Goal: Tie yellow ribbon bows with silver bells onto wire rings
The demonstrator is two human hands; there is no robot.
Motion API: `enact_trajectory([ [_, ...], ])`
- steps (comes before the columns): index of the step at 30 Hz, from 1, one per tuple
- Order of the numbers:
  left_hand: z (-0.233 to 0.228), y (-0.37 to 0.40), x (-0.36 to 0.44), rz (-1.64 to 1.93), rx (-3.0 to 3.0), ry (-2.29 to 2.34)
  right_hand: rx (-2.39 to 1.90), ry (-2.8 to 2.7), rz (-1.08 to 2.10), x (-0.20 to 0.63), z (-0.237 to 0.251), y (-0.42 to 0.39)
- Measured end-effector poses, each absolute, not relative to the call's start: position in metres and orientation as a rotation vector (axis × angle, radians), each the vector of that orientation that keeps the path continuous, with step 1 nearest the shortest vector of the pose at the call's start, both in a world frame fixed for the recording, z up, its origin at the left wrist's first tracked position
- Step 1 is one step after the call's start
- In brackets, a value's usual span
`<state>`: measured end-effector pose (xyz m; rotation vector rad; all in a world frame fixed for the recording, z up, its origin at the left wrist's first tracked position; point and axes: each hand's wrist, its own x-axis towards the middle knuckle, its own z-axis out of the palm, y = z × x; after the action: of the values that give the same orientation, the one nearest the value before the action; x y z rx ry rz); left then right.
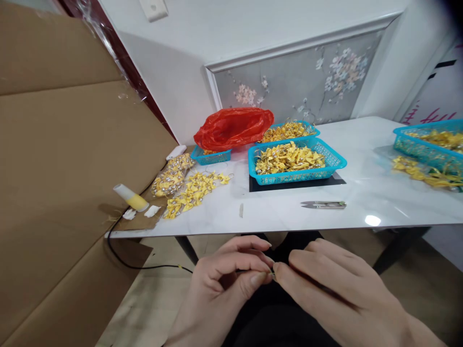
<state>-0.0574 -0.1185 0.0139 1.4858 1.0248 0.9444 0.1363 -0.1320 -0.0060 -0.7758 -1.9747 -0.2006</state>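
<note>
Close together in front of the table edge, my two hands meet at their fingertips. My left hand [231,279] is closed in a pinch, thumb against index finger. The fingers of my right hand [336,284] press together at the same spot. A tiny greenish sliver shows between the tips, too small and too covered to name. Nearest on the table lie the thread snips [323,205], blades pointing left. A pile of yellow ribbon bows [197,190] with small silvery beads or bells lies at the left.
Blue baskets [298,178] hold more yellow pieces, one standing at the right edge [430,144]. A red plastic bag [233,127] covers a small basket. A white-and-yellow cone [132,198] stands by the cardboard [61,183]. A black cable [144,266] hangs below the table.
</note>
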Motion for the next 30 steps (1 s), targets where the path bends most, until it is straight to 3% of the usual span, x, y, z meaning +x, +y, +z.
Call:
enact_trajectory([
  [30, 0.0089, -0.1216, -0.0562, 0.955, 1.334, 0.952, -0.770, -1.870, -0.175, 0.1334, -0.0138, -0.1321],
])
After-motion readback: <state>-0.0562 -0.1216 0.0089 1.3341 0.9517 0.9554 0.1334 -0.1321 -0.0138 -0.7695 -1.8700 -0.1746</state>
